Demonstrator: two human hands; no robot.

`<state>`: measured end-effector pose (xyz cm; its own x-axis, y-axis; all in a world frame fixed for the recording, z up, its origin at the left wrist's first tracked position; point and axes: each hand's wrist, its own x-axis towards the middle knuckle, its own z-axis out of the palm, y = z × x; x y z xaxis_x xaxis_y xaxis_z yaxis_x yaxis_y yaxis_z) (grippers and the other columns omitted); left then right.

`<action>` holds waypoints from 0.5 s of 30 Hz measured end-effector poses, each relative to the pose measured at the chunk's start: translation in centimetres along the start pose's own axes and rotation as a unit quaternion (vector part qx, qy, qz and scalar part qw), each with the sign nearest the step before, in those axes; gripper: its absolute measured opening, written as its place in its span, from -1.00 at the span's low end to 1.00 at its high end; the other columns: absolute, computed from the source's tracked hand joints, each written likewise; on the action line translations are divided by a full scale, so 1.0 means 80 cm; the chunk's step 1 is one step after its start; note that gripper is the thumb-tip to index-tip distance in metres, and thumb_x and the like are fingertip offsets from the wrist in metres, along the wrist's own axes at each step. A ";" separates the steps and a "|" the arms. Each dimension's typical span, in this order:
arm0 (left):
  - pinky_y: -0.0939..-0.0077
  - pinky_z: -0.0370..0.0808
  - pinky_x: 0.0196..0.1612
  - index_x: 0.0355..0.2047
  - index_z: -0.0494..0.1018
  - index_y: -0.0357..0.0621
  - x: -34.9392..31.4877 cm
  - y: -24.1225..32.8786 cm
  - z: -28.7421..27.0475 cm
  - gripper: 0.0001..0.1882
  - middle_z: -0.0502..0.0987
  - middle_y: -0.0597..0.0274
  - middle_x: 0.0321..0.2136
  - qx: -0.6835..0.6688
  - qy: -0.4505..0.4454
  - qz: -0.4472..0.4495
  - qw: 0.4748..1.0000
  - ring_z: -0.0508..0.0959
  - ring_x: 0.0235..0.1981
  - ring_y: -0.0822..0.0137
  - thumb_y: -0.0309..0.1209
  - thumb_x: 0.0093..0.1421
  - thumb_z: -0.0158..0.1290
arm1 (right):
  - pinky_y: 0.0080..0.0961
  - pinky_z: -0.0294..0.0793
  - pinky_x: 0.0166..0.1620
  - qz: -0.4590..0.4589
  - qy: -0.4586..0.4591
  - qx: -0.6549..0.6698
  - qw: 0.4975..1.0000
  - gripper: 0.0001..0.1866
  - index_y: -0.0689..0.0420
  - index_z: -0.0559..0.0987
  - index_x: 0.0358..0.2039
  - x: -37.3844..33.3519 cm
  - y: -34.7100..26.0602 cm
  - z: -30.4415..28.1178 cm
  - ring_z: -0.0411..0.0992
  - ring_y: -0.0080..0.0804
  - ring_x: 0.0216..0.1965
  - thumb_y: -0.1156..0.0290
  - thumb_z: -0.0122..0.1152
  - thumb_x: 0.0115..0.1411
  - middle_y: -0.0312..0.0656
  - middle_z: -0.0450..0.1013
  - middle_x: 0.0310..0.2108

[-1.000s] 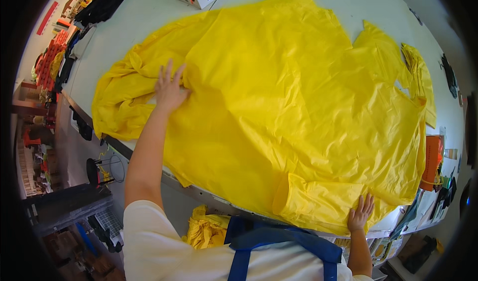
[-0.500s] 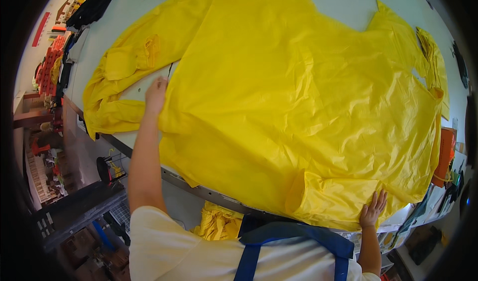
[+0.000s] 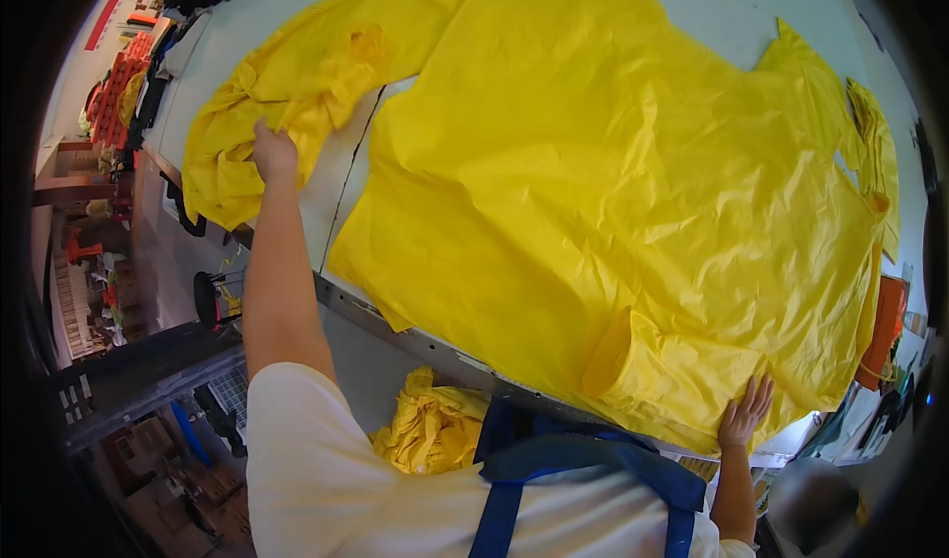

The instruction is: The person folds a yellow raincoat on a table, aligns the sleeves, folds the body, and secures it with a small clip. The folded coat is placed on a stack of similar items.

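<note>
Two hands work on one yellow garment [image 3: 554,182], which lies spread over the pale table [image 3: 727,4]. The step in hand seems to be arranging its left part: there the left hand [image 3: 275,153] appears to have its grip clamped on the bunched material, while the right hand [image 3: 748,415] rests flat, fingers a little apart, near the front edge. The next move probably calls for a gentle pull. The surface is shiny, with many creases at right.

Glossy, wrinkled plastic-like garment [image 3: 554,163], smooth matt tabletop [image 3: 732,4] with metal-looking edge [image 3: 445,353], and matt cloth shirt [image 3: 306,444]
</note>
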<state>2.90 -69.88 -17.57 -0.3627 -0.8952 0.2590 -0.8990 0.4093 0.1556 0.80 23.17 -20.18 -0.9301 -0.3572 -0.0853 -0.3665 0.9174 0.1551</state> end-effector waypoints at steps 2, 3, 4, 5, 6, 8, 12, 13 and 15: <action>0.14 0.33 0.00 0.11 0.25 -0.19 0.000 -0.027 0.026 -0.46 0.46 -0.06 -0.08 -0.031 0.172 0.048 0.984 0.47 -0.07 0.01 -0.22 0.16 0.02 | 0.04 -0.22 0.30 0.002 -0.010 -0.003 1.000 -0.39 0.02 0.15 0.27 0.002 0.003 0.000 -0.18 0.02 0.36 -0.02 -0.31 0.29 -0.05 -0.09 0.34; 0.17 0.34 0.01 0.13 0.22 -0.23 -0.018 -0.007 0.023 -0.40 0.45 -0.11 -0.08 -0.053 0.164 0.112 0.979 0.47 -0.08 -0.01 -0.18 0.15 0.05 | 0.04 -0.22 0.30 0.005 -0.008 -0.004 1.000 -0.39 0.01 0.14 0.27 -0.004 0.003 0.001 -0.19 0.01 0.36 -0.01 -0.30 0.28 -0.05 -0.09 0.34; 0.20 0.35 0.02 0.14 0.20 -0.26 -0.050 0.024 0.011 -0.34 0.43 -0.15 -0.06 -0.123 0.058 0.114 0.984 0.46 -0.06 -0.03 -0.13 0.12 0.08 | 0.04 -0.22 0.30 0.009 -0.005 -0.002 1.000 -0.39 0.01 0.14 0.27 -0.009 0.004 0.003 -0.19 0.01 0.36 0.00 -0.29 0.28 -0.05 -0.10 0.34; 0.23 0.36 0.03 0.14 0.19 -0.29 -0.082 0.054 -0.003 -0.27 0.41 -0.19 -0.05 -0.187 -0.046 0.101 0.976 0.44 -0.05 -0.05 -0.08 0.10 0.11 | 0.04 -0.22 0.30 0.014 0.001 0.000 1.000 -0.39 0.01 0.14 0.27 -0.013 0.003 0.006 -0.19 0.00 0.36 0.00 -0.28 0.28 -0.06 -0.10 0.34; 0.25 0.36 0.04 0.14 0.19 -0.30 -0.132 0.077 -0.027 -0.21 0.37 -0.22 -0.01 -0.285 -0.246 0.018 0.926 0.42 -0.01 -0.06 -0.02 0.06 0.15 | 0.04 -0.23 0.30 0.014 0.000 0.003 1.000 -0.39 0.00 0.14 0.27 -0.015 0.002 0.006 -0.20 0.00 0.36 0.02 -0.27 0.27 -0.06 -0.10 0.35; 0.31 0.38 0.02 0.14 0.18 -0.33 -0.182 0.058 -0.028 -0.15 0.39 -0.20 -0.04 -0.139 -0.338 0.114 0.924 0.42 -0.01 -0.03 0.02 0.02 0.18 | 0.03 -0.23 0.30 0.002 0.007 0.005 1.000 -0.39 0.00 0.14 0.28 -0.010 0.004 0.003 -0.20 0.00 0.36 0.04 -0.25 0.26 -0.07 -0.10 0.35; 0.29 0.43 -0.08 0.05 0.29 -0.27 -0.205 -0.011 -0.026 -0.30 0.47 -0.05 -0.11 0.031 -0.251 0.126 0.959 0.49 -0.12 0.04 -0.04 0.03 0.18 | 0.03 -0.23 0.30 0.010 -0.013 0.011 1.000 -0.38 0.00 0.14 0.28 -0.007 0.003 -0.002 -0.21 0.00 0.36 0.08 -0.19 0.23 -0.08 -0.11 0.35; 0.27 0.43 -0.10 0.03 0.31 -0.24 -0.201 -0.042 -0.029 -0.35 0.48 0.01 -0.13 -0.022 -0.304 0.084 0.949 0.49 -0.13 0.07 -0.07 0.04 0.17 | 0.03 -0.23 0.30 0.014 -0.023 0.017 0.999 -0.38 0.01 0.14 0.28 -0.007 0.004 -0.003 -0.21 0.00 0.37 0.09 -0.18 0.23 -0.08 -0.11 0.35; 0.25 0.45 -0.14 0.00 0.35 -0.18 -0.211 -0.057 -0.057 -0.43 0.47 0.11 -0.16 -0.089 -0.418 0.009 0.904 0.48 -0.16 0.15 -0.12 0.06 0.16 | 0.02 -0.20 0.30 0.044 -0.068 0.039 0.996 -0.31 0.02 0.11 0.29 -0.004 0.001 -0.014 -0.18 0.01 0.35 0.06 -0.07 0.18 -0.08 -0.10 0.34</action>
<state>14.24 -55.80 -18.33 -0.5027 -0.6776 -0.5369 -0.8643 0.3807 0.3288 1.09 23.15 -19.04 -0.9445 -0.2533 -0.2089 -0.2769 0.9565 0.0922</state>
